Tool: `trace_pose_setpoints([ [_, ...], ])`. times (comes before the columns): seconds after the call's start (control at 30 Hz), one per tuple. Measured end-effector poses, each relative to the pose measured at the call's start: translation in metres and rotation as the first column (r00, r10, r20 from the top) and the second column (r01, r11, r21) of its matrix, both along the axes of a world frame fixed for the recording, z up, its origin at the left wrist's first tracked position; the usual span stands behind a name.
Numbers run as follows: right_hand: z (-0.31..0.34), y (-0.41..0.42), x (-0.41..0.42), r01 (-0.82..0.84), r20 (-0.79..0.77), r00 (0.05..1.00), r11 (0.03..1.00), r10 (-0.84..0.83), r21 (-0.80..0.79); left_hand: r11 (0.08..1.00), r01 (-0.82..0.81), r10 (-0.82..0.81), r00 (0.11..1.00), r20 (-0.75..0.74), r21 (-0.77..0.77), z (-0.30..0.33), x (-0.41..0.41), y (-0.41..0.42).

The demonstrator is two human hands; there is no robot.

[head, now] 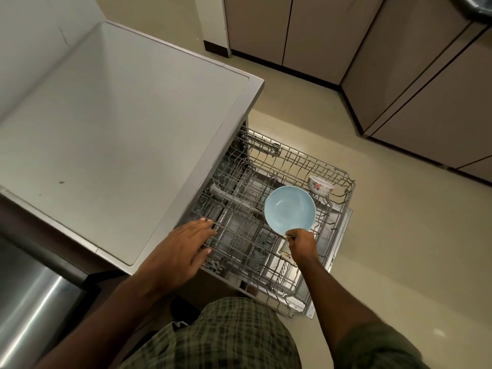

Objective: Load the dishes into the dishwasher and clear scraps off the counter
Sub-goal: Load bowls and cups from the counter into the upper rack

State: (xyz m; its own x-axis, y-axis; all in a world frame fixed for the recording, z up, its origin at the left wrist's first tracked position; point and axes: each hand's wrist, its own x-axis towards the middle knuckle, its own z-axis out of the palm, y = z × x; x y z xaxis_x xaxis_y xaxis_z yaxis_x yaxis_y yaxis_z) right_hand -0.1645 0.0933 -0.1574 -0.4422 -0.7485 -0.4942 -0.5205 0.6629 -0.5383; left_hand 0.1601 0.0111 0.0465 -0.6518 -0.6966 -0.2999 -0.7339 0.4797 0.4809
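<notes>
Blue bowl (289,209) (unlabelled) over rack (332,174)

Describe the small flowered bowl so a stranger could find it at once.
Start at the dishwasher rack pulled out over the floor beside the grey counter. In its far right corner sits the small bowl, beyond the blue plate that the right hand holds. It alone is white with a pink flower on its side.

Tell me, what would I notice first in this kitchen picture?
The light blue bowl, held by its near rim in the right hand over the pulled-out wire rack. Next, the small flowered bowl sitting at the rack's far corner, and the left hand resting flat on the rack's near-left edge.
</notes>
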Motion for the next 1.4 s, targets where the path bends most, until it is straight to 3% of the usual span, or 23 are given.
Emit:
trace_pose_setpoints([
  [0.17,0.013,0.004,0.007,-0.015,-0.018,1.0,0.995,0.013,-0.099,1.0,-0.004,0.004,1.0,0.002,-0.001,-0.003,0.01,0.004],
  [0.3,0.019,0.022,0.023,-0.162,-0.013,0.987,0.968,0.162,-0.194,1.0,-0.007,0.006,1.0,0.021,0.016,-0.003,0.011,0.008],
  [0.47,0.016,0.028,0.048,-0.377,0.074,0.921,0.923,0.382,-0.075,1.0,0.006,-0.006,0.999,0.042,0.016,-0.004,0.01,0.013],
  [0.57,0.012,0.021,0.06,-0.487,0.034,0.873,0.873,0.487,0.004,1.0,-0.003,0.003,0.999,0.046,0.01,-0.003,0.012,0.016],
  [0.83,0.001,0.01,0.066,-0.476,0.006,0.879,0.876,0.477,0.075,0.999,-0.042,0.042,0.997,0.063,0.007,-0.003,0.029,0.028],
  [1.1,0.007,0.016,0.07,-0.61,-0.056,0.792,0.786,0.607,-0.104,0.997,-0.076,0.073,0.994,0.086,0.027,-0.003,0.044,0.036],
  [1.27,0.0,0.016,0.074,-0.688,-0.003,0.725,0.725,0.688,-0.033,0.997,-0.063,0.059,0.994,0.091,0.045,-0.004,0.042,0.039],
  [1.4,-0.005,0.013,0.076,-0.672,0.021,0.74,0.74,0.672,0.008,0.997,-0.052,0.047,0.994,0.099,0.049,-0.002,0.039,0.039],
])
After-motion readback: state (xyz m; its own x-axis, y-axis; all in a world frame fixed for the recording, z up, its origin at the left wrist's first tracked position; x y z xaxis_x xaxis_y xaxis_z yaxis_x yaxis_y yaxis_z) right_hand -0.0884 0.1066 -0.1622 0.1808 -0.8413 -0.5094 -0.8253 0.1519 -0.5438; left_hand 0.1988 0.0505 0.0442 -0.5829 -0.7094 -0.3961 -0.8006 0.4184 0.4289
